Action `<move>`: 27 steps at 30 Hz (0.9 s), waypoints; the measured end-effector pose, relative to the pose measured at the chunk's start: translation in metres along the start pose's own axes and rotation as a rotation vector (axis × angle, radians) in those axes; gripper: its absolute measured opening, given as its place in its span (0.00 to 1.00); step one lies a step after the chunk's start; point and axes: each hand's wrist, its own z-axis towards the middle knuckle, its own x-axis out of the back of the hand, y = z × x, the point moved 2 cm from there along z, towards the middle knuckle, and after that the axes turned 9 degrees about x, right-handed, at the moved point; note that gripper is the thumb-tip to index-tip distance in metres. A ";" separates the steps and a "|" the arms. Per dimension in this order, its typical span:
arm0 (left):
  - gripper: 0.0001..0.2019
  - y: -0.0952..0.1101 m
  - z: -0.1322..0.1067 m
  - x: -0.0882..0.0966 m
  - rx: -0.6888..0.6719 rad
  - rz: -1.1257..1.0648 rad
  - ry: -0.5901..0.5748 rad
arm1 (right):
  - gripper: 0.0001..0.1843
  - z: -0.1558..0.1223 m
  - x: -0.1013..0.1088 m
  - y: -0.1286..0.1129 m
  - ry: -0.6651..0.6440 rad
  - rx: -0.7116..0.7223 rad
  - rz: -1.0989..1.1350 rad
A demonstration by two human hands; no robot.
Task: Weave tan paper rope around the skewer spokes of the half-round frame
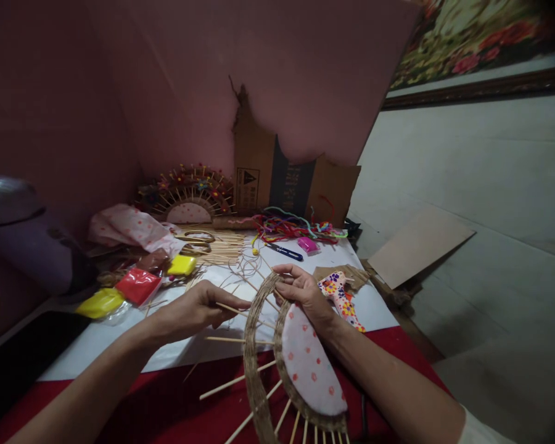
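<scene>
A half-round craft piece has a white fabric centre with red dots, edged in brown twine. Wooden sticks fan out from it through an outer twine-covered band. My right hand grips the piece at its upper end, fingers over the band and the fabric's edge. My left hand is closed at the outer band's left side, with its fingertips around a stick that pokes out there. What lies between those fingertips is partly hidden.
A similar finished-looking half-round piece leans at the back beside torn cardboard. Around the white sheet lie scissors, loose sticks, a blue cutter, coloured pipe cleaners, clay packets and a flower-patterned glue gun.
</scene>
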 end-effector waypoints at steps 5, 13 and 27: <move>0.09 0.007 -0.004 0.005 0.089 -0.210 -0.029 | 0.18 0.002 0.004 0.001 0.036 0.011 -0.007; 0.12 0.007 -0.005 0.004 0.188 -0.194 0.037 | 0.20 0.003 0.006 -0.002 0.114 0.022 0.012; 0.11 0.019 -0.017 -0.004 -0.312 0.658 0.375 | 0.20 0.006 0.011 0.004 0.155 0.027 -0.056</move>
